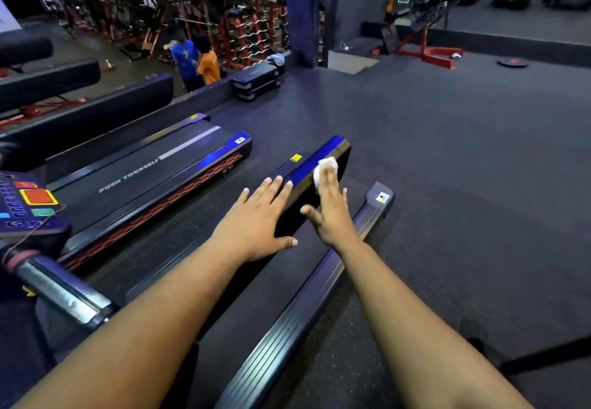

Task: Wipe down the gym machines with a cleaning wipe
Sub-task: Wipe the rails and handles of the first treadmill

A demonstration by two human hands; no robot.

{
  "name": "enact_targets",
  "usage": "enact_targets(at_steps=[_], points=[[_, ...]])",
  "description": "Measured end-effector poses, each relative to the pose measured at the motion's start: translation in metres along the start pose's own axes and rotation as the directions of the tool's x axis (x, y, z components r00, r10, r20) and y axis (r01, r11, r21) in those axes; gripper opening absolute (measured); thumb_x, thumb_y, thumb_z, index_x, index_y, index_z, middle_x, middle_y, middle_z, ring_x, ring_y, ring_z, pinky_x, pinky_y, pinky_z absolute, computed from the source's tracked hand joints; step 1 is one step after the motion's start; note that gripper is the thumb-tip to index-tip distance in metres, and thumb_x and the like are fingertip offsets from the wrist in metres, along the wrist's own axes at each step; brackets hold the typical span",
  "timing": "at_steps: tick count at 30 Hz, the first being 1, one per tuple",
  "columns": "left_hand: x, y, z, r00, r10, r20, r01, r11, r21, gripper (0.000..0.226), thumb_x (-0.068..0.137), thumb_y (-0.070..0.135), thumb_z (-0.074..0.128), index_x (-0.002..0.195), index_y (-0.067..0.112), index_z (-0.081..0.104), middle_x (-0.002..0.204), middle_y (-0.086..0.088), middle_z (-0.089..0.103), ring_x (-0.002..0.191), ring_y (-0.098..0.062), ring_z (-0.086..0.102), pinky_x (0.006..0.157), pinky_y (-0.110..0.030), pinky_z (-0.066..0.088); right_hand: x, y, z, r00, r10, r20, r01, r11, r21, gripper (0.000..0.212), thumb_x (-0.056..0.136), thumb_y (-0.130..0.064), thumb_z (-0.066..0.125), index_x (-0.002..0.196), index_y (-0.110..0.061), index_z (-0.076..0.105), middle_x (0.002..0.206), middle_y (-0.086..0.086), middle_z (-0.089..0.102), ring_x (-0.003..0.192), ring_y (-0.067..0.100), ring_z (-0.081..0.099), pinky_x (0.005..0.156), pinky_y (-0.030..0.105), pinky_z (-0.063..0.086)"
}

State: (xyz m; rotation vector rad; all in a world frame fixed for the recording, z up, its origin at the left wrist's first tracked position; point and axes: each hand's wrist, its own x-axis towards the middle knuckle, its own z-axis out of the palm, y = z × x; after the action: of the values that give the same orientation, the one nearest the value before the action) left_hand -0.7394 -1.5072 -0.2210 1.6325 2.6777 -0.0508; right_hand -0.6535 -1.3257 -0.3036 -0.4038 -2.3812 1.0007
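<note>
Dark rubber floor (447,152) spreads across a dim gym. On the blue rear end of a treadmill (323,155) lies a white wipe (324,167), pressed under the straight fingers of the right hand (332,213). Just beside it the left hand (259,219) rests flat and spread on the same treadmill. Another treadmill (153,168) stands to the left, with red weight racks (249,34) and two people (196,59) far behind.

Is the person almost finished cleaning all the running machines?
Hard to say what is already clean; nothing shows it. Right now the right hand presses a white wipe on the blue end cover of the near treadmill, while the left hand rests flat beside it. The next treadmill and the button panel are not being wiped yet.
</note>
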Motion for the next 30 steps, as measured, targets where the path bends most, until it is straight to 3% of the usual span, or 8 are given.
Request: enact_targets(at_steps=[3,8,14,18,21,25,28,30], points=[[0.001,0.000,0.001,1.000,-0.011,-0.001,0.011,1.000,0.017,0.113,0.086,0.076,0.054,0.161,0.027,-0.016,0.170,0.004,-0.017,0.156,-0.014,-0.013,0.128,-0.047,0.007,0.007,0.002,0.009,0.972,0.231,-0.037,-0.217,0.950,0.224,0.124,0.066,-0.103,0.020,0.156,-0.028,-0.021,0.166,-0.008,-0.025,0.154,0.011,-0.017,0.120,0.067,-0.004],[0.002,0.000,0.003,1.000,-0.016,-0.019,0.016,0.999,0.033,0.112,0.086,0.076,0.053,0.161,0.027,-0.015,0.170,0.004,-0.016,0.156,-0.014,-0.013,0.128,-0.046,0.006,-0.033,-0.001,0.040,1.000,0.006,-0.030,0.001,0.976,0.217,0.120,0.076,-0.093,0.028,0.158,-0.018,-0.018,0.167,0.000,-0.024,0.154,0.016,-0.020,0.117,0.058,-0.003],[0.002,0.003,0.002,1.000,-0.008,-0.015,0.009,0.995,0.099,0.112,0.087,0.078,0.048,0.161,0.023,-0.016,0.169,0.004,-0.019,0.155,-0.013,-0.017,0.128,-0.043,0.001,0.018,0.029,0.023,0.957,0.282,-0.069,-0.243,0.908,0.341,0.125,0.068,-0.101,0.021,0.158,-0.024,-0.020,0.166,-0.008,-0.025,0.154,0.013,-0.018,0.121,0.067,-0.003],[0.002,0.003,0.000,1.000,-0.021,0.002,0.021,0.997,0.078,0.111,0.087,0.077,0.049,0.160,0.024,-0.016,0.169,0.006,-0.019,0.155,-0.012,-0.016,0.128,-0.042,0.000,-0.004,0.013,0.044,0.986,0.139,-0.096,-0.099,0.934,0.342,0.111,0.083,-0.090,0.022,0.159,-0.018,-0.015,0.166,-0.002,-0.024,0.154,0.017,-0.019,0.126,0.045,-0.008],[0.002,0.003,0.000,1.000,-0.030,0.006,0.029,0.997,0.066,0.111,0.087,0.077,0.050,0.160,0.026,-0.016,0.169,0.007,-0.018,0.155,-0.011,-0.016,0.128,-0.041,0.000,-0.012,0.013,0.048,0.975,0.110,-0.195,-0.018,0.908,0.419,0.074,0.103,-0.062,0.029,0.160,-0.020,0.007,0.169,-0.006,-0.001,0.156,0.008,-0.002,0.127,0.041,-0.002],[0.004,0.003,-0.001,0.999,-0.041,0.013,0.040,0.997,0.071,0.110,0.087,0.078,0.048,0.160,0.027,-0.016,0.168,0.008,-0.018,0.155,-0.010,-0.016,0.128,-0.041,0.000,0.021,0.014,0.027,0.791,0.469,-0.393,-0.096,0.730,0.677,0.034,0.106,-0.025,0.053,0.138,-0.018,0.063,0.151,-0.005,0.051,0.137,-0.005,0.045,0.120,0.041,0.035],[0.003,0.003,0.000,0.999,-0.040,0.009,0.039,0.997,0.068,0.110,0.086,0.078,0.048,0.160,0.028,-0.016,0.169,0.009,-0.018,0.155,-0.010,-0.016,0.128,-0.040,0.000,0.030,-0.004,0.031,0.733,0.578,-0.359,-0.063,0.584,0.809,0.026,0.102,-0.009,0.058,0.127,-0.013,0.066,0.145,0.002,0.057,0.132,0.000,0.052,0.113,0.040,0.044],[0.003,0.003,-0.001,0.999,-0.040,0.004,0.040,0.997,0.059,0.110,0.086,0.077,0.049,0.161,0.028,-0.015,0.168,0.009,-0.018,0.154,-0.009,-0.016,0.128,-0.039,0.000,0.025,-0.015,0.039,0.741,0.572,-0.353,-0.082,0.598,0.797,0.042,0.104,-0.013,0.052,0.146,-0.014,0.050,0.153,-0.002,0.046,0.141,0.005,0.043,0.119,0.037,0.037]])
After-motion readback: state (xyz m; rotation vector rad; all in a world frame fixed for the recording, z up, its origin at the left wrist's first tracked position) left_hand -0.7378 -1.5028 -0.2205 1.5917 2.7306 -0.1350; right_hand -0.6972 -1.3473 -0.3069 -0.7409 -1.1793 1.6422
